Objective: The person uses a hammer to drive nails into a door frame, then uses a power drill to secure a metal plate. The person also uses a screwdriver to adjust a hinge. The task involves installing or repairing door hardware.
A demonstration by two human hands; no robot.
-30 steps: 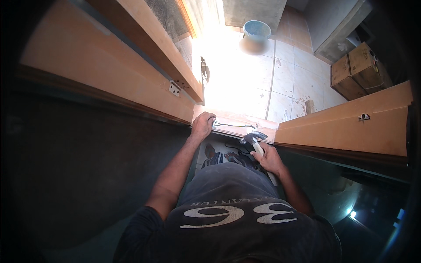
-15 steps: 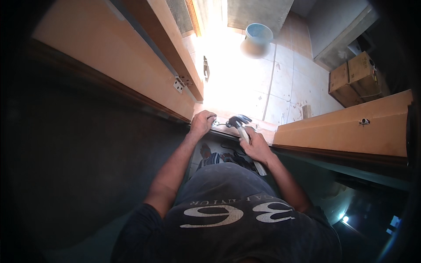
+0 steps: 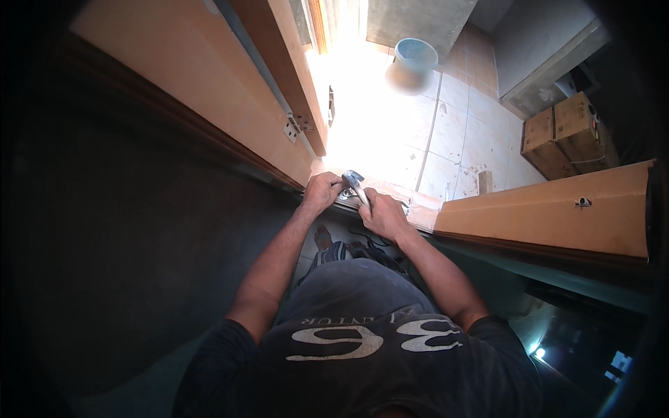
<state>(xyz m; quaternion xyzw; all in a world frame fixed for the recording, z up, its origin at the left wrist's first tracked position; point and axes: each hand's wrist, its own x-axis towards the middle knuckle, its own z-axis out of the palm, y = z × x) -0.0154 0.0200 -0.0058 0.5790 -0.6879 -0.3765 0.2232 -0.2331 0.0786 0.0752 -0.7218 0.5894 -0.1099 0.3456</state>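
In my right hand (image 3: 383, 214) is a claw hammer (image 3: 359, 189), its pale handle wrapped by my fingers. The hammer's metal head is tipped up close beside my left hand (image 3: 323, 193). The fingers of my left hand are pinched together at the doorway sill (image 3: 421, 209); what they hold is too small to make out. Just below the hammer head, a small shiny metal piece (image 3: 345, 195) lies on the sill, partly covered by my fingers and the hammer.
On the left an orange-brown door (image 3: 300, 83) with a hinge (image 3: 291, 130) stands open. A frame piece (image 3: 543, 206) with a metal fitting (image 3: 582, 203) runs right. Beyond are a blue bucket (image 3: 417, 50), cardboard boxes (image 3: 557, 136) and a small block (image 3: 486, 182) on tiles.
My right hand has moved left with the hammer, bringing its head next to my left fingers. The left hand stays at nearly the same spot.
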